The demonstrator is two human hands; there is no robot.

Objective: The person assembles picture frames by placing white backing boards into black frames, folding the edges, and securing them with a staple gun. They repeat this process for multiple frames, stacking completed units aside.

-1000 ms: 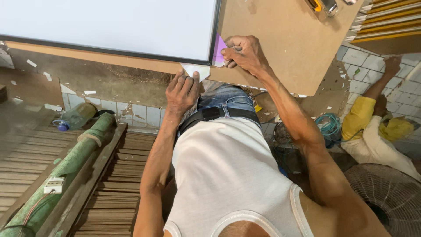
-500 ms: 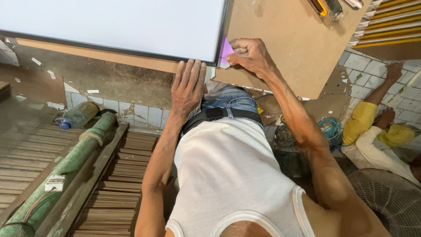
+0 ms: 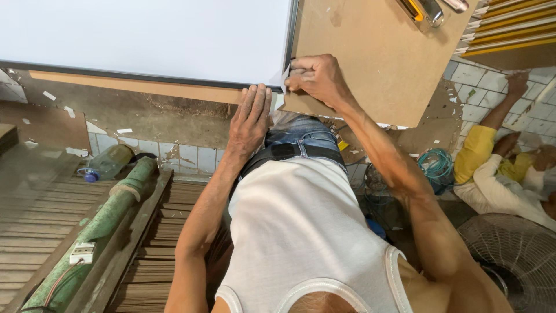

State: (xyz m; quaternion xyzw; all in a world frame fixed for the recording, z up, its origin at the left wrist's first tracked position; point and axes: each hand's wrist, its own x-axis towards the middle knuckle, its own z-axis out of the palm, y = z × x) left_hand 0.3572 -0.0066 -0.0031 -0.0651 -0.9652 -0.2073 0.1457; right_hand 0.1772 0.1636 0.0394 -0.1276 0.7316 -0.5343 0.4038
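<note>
A large white panel with a thin dark frame (image 3: 145, 35) lies on a brown board (image 3: 376, 58) in front of me. My left hand (image 3: 250, 119) rests flat, fingers together, on the panel's near edge beside its corner. My right hand (image 3: 315, 78) is closed at that corner, pinching a small white piece of film or paper (image 3: 285, 78) against the frame. The purple piece seen earlier is hidden.
A yellow and metal tool (image 3: 423, 8) lies at the board's far side. Stacked yellow and white strips (image 3: 509, 26) sit top right. Another person (image 3: 504, 162) lies on the tiled floor at right, near a fan (image 3: 515, 261). A green pipe (image 3: 110, 208) and wooden slats (image 3: 40, 220) lie left.
My left hand has slid up from the edge below onto the panel's edge. My right hand has shifted to the corner, and the purple piece no longer shows.
</note>
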